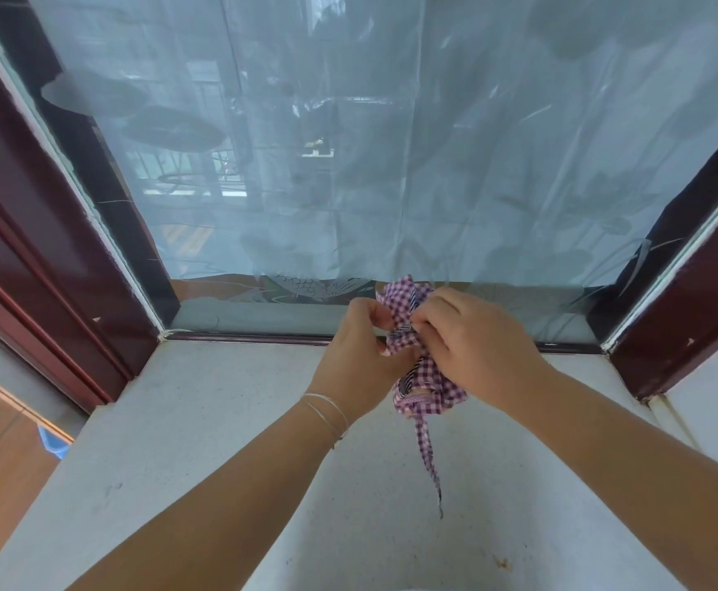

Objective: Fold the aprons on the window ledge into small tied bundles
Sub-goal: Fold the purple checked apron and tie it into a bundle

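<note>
Checked apron (pixel 427 383) bunched between both hands, strap (pixel 427 458) perhaps loose.

1. Both bare forearms reached forward from the bottom edge and converged toward the middle.
2. The left hand (pixel 359 341) was raised with its wrist bent, fingers curled inward and fingertips pinching the checked apron (pixel 417 368).
3. Thin pale bands circled the left wrist.
4. The right hand (pixel 474 347) lay back-up, knuckles toward the camera, its fingers curled round the same bundle.
5. The two hands were close together, almost touching.
</note>
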`<state>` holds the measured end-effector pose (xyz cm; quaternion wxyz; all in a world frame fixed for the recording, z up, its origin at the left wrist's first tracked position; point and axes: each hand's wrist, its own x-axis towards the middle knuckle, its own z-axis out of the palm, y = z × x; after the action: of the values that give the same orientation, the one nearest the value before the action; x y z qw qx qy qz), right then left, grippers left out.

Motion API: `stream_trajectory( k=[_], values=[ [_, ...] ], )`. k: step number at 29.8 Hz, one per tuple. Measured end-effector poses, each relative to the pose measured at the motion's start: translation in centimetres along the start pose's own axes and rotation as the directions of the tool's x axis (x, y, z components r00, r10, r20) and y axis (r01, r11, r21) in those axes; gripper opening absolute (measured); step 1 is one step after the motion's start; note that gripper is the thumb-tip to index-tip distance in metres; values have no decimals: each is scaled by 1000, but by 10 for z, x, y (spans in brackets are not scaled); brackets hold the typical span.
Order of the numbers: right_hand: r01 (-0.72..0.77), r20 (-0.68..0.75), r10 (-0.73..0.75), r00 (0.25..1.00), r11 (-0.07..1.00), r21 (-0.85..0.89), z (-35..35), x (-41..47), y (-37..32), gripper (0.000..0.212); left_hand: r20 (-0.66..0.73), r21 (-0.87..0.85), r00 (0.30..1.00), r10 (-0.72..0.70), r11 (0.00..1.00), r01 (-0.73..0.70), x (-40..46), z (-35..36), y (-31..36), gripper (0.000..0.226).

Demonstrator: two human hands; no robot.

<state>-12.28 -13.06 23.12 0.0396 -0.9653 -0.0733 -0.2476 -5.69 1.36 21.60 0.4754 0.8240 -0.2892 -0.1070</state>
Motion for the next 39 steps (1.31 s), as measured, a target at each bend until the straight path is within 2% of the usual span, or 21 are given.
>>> stream_trajectory(
  k=[4, 6, 9, 12, 16, 19, 22, 26, 30, 31, 33, 35, 37, 39],
  values=[
    [-69, 206, 33, 978, 983, 170, -14, 10, 9, 8, -116, 322, 969, 217, 931, -170, -2, 6, -11, 31],
    [-245, 375, 136, 917, 935, 258, -18, 13, 12, 11, -120, 428, 955, 272, 882, -198, -3, 7, -11, 25],
    [-558, 575, 285, 767, 739, 379, -20, 14, 12, 12, -143, 572, 910, 389, 783, -245, -4, 9, -12, 16],
    [-711, 652, 359, 668, 567, 416, -15, 9, 8, 13, -162, 672, 850, 502, 686, -277, -2, 10, -14, 21],
    [-811, 712, 414, 568, 431, 396, -10, 4, 5, 17, -95, 787, 776, 623, 524, -324, 2, 11, -14, 31],
    [-854, 743, 424, 517, 312, 416, -10, 3, 5, 18, -60, 793, 733, 677, 478, -377, 2, 12, -13, 35],
    [-874, 762, 429, 485, 222, 431, -10, 1, 5, 19, -37, 806, 754, 656, 465, -365, 3, 14, -11, 32],
    [-879, 764, 450, 463, 122, 461, -11, 0, 7, 15, -17, 818, 816, 577, 477, -320, 6, 18, -7, 20],
    [-866, 726, 487, 486, 154, 476, -10, 0, 9, 12, 40, 773, 832, 553, 511, -377, 10, 19, -6, 16],
    [-857, 709, 498, 500, 166, 488, -11, -1, 10, 11, 73, 724, 833, 549, 546, -423, 13, 16, -4, 17],
    [-833, 676, 511, 531, 167, 528, -12, -1, 11, 10, 140, 551, 861, 490, 684, -478, 20, 8, -2, 18],
    [-799, 628, 537, 563, 160, 580, -11, -3, 13, 10, 220, 356, 902, 371, 831, -428, 25, -2, -1, 12],
    [-776, 557, 584, 591, 224, 589, -9, -5, 16, 10, 264, 261, 911, 318, 885, -385, 28, -8, -1, 11],
    [-767, 503, 613, 609, 292, 572, -6, -9, 18, 11, 313, 268, 900, 304, 881, -391, 31, -10, -2, 10]
  ],
)
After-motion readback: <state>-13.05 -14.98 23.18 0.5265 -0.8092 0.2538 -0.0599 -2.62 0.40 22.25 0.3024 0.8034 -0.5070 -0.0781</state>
